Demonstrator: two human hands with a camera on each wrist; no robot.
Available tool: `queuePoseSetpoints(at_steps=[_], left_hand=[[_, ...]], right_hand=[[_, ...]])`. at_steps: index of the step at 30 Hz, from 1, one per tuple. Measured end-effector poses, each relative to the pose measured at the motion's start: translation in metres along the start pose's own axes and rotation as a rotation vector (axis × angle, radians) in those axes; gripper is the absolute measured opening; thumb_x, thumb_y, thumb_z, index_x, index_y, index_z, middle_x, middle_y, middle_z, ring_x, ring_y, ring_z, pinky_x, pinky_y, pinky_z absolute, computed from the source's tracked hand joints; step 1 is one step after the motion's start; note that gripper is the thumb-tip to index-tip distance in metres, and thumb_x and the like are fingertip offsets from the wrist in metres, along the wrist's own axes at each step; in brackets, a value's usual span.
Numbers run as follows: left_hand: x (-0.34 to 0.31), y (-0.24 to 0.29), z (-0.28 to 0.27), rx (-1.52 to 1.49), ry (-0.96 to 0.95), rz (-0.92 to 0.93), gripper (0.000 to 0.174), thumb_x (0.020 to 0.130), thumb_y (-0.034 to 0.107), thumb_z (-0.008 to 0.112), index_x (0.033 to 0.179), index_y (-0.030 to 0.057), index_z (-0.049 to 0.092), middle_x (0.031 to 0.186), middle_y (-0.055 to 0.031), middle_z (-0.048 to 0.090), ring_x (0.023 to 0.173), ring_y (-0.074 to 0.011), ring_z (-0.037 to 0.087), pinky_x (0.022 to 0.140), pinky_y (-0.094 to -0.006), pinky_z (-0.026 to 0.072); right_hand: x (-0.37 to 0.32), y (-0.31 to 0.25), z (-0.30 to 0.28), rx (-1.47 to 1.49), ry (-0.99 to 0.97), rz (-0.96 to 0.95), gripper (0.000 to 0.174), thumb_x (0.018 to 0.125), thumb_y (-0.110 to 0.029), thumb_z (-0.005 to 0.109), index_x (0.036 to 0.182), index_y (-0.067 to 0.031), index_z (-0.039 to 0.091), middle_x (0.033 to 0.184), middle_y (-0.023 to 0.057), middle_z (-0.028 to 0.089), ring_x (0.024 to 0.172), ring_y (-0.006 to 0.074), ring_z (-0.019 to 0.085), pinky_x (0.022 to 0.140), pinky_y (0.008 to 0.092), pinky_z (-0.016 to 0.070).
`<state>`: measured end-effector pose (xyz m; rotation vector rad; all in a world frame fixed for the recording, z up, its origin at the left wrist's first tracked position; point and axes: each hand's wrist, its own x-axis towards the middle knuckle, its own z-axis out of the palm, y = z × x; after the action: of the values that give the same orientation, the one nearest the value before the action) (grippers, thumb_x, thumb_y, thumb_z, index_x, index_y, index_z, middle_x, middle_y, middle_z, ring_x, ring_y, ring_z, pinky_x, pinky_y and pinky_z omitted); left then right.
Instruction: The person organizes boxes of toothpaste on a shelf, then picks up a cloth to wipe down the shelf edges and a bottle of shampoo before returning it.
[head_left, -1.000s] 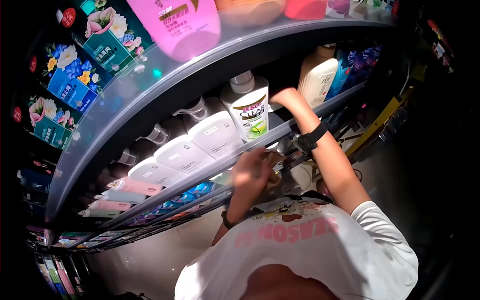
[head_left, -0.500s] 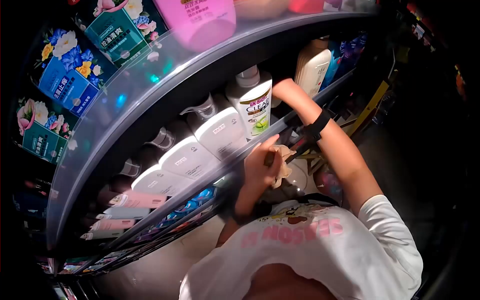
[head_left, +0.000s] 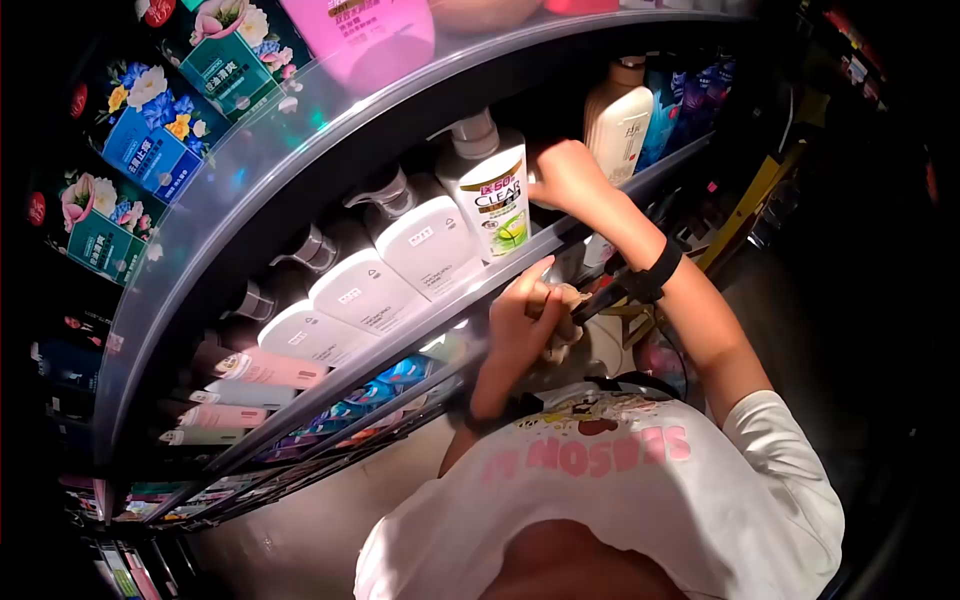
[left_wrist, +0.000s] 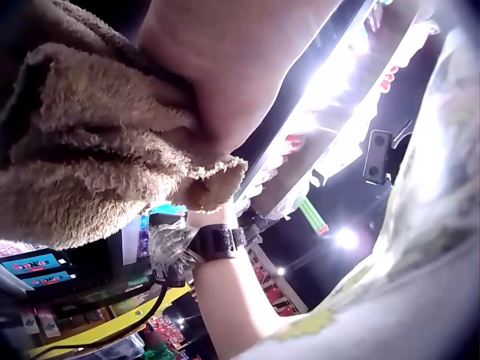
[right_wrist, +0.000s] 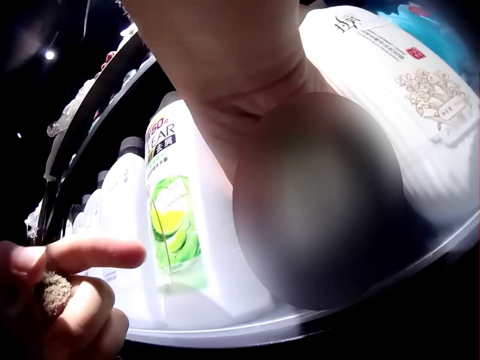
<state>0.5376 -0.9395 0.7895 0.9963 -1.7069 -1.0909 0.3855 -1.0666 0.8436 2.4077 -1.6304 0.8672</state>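
My left hand (head_left: 525,315) holds a bunched beige-brown cloth (left_wrist: 90,165) at the shelf's front edge. Its index finger points out towards a white CLEAR pump bottle (head_left: 488,195), which has a green label picture. In the right wrist view a bit of cloth shows between the curled fingers. Beside that bottle, my right hand (head_left: 572,175) reaches into the shelf through the gap before a cream bottle (head_left: 618,125). Its fingertips are hidden, and I cannot tell whether they grip anything. A dark blurred oval covers part of the right wrist view.
Several white pump bottles (head_left: 365,290) stand in a row left of the CLEAR bottle. A clear curved lip (head_left: 330,130) fronts the upper shelf, with a pink bottle (head_left: 365,40) above. Blue packs (head_left: 660,105) stand beyond the cream bottle. Pink tubes (head_left: 265,370) lie far left.
My right hand has drawn back slightly, so more of it shows beside the CLEAR bottle. The left hand has risen towards the shelf edge with the cloth, its index finger now extended.
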Motion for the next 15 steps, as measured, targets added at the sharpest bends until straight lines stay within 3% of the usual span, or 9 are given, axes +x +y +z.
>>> queuePoseSetpoints(at_steps=[1, 3, 5, 9, 10, 11, 15], left_hand=[[0.001, -0.006, 0.004, 0.065, 0.015, 0.038, 0.036, 0.081, 0.013, 0.058, 0.115, 0.0031, 0.051, 0.072, -0.0081, 0.062, 0.065, -0.0135, 0.059, 0.062, -0.0256, 0.0458], [0.002, -0.008, 0.011, 0.064, 0.032, 0.102, 0.033, 0.081, 0.015, 0.058, 0.111, 0.0026, 0.053, 0.073, -0.0099, 0.063, 0.069, -0.0196, 0.06, 0.068, -0.0285, 0.0463], [0.003, 0.002, 0.019, 0.117, 0.087, 0.113, 0.03, 0.082, 0.013, 0.057, 0.108, -0.0002, 0.056, 0.07, -0.0064, 0.061, 0.066, -0.0077, 0.054, 0.065, -0.0232, 0.0447], [0.003, 0.005, 0.025, 0.203, 0.117, 0.048, 0.029, 0.081, 0.015, 0.058, 0.106, 0.0, 0.057, 0.069, -0.0056, 0.059, 0.066, -0.0074, 0.052, 0.064, -0.0225, 0.0434], [0.005, 0.0, 0.03, 0.167, 0.146, 0.112, 0.027, 0.081, 0.014, 0.058, 0.105, 0.0003, 0.058, 0.068, -0.0046, 0.058, 0.066, -0.0073, 0.051, 0.064, -0.0219, 0.0427], [0.004, 0.005, 0.031, 0.116, 0.108, 0.028, 0.026, 0.082, 0.013, 0.057, 0.104, 0.0001, 0.058, 0.074, -0.0049, 0.059, 0.069, -0.0071, 0.051, 0.065, -0.0215, 0.0426], [0.011, 0.009, 0.042, 0.067, 0.015, 0.021, 0.028, 0.081, 0.01, 0.059, 0.106, 0.0, 0.057, 0.087, -0.0048, 0.059, 0.071, -0.0073, 0.052, 0.063, -0.0217, 0.0427]], right_hand=[[-0.005, -0.002, -0.006, 0.063, -0.021, -0.002, 0.03, 0.06, -0.023, 0.07, 0.068, 0.0037, 0.058, 0.066, 0.0204, 0.058, 0.066, 0.0361, 0.057, 0.061, 0.0418, 0.0471], [-0.015, -0.014, -0.019, 0.048, 0.03, 0.02, 0.03, 0.062, -0.022, 0.069, 0.068, 0.0035, 0.055, 0.069, 0.0212, 0.057, 0.069, 0.0368, 0.057, 0.062, 0.0425, 0.0468], [-0.025, -0.021, -0.03, 0.043, 0.084, 0.01, 0.035, 0.063, -0.021, 0.072, 0.08, 0.002, 0.053, 0.077, 0.0196, 0.055, 0.073, 0.0363, 0.057, 0.064, 0.0424, 0.0472], [-0.029, -0.025, -0.05, 0.049, 0.074, 0.037, 0.041, 0.063, -0.019, 0.072, 0.09, 0.0014, 0.05, 0.077, 0.0192, 0.056, 0.072, 0.0367, 0.057, 0.062, 0.041, 0.0482], [-0.033, -0.027, -0.057, 0.046, 0.086, 0.038, 0.042, 0.063, -0.018, 0.072, 0.093, 0.001, 0.049, 0.079, 0.0203, 0.057, 0.073, 0.037, 0.058, 0.062, 0.0405, 0.0486], [-0.037, -0.028, -0.066, 0.078, 0.041, 0.076, 0.046, 0.064, -0.018, 0.071, 0.1, 0.0015, 0.049, 0.082, 0.0219, 0.058, 0.076, 0.0374, 0.059, 0.065, 0.0415, 0.0483], [-0.06, -0.015, -0.089, 0.175, 0.035, 0.07, 0.056, 0.064, -0.02, 0.07, 0.111, 0.0005, 0.047, 0.09, 0.0218, 0.059, 0.083, 0.0373, 0.058, 0.072, 0.0416, 0.047]])
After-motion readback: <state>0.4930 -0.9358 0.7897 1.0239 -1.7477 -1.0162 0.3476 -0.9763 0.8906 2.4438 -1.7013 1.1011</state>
